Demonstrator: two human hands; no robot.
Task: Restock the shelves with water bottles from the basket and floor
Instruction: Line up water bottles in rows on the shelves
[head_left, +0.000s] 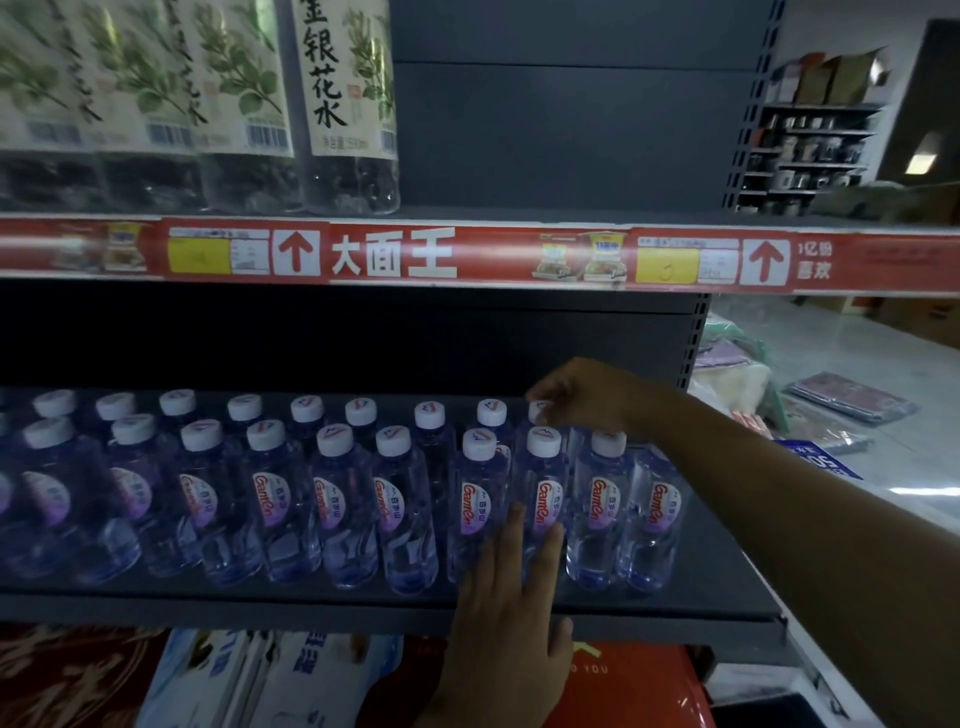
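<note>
— Clear plastic, white caps: where do the water bottles (332, 499) stand?

— On the dark shelf (363, 605), upright in two rows, front row with labels facing out. The rows run off to the left of both hands, and the last front bottle (649, 519) stands just right of the left hand, under the right forearm.

— How much room is there at the edges?

— Bare shelf shows as a strip in front of the bottles, between their bases and the front lip. Right of the last bottle the board runs on bare to its end by the perforated upright (696, 338). Above the caps there is open dark space up to the red price strip (467, 254) of the upper shelf.

— And the left hand (511, 613)?

— Fingers straight and a little spread, laid flat against the lower front of two front-row bottles (540, 499); it grips nothing.

— The right hand (582, 395)?

— It reaches in from the right over the front row, fingers curled down on the white cap of a back-row bottle (540, 410), pinching it at the top.

— What lies further out?

— Tall green-leaf labelled bottles (343, 104) on the upper shelf, up and left of the right hand. Below the left hand, red and blue-white packages (311, 670). Right of the forearm, wrapped goods (852, 400) on a pale floor.
</note>
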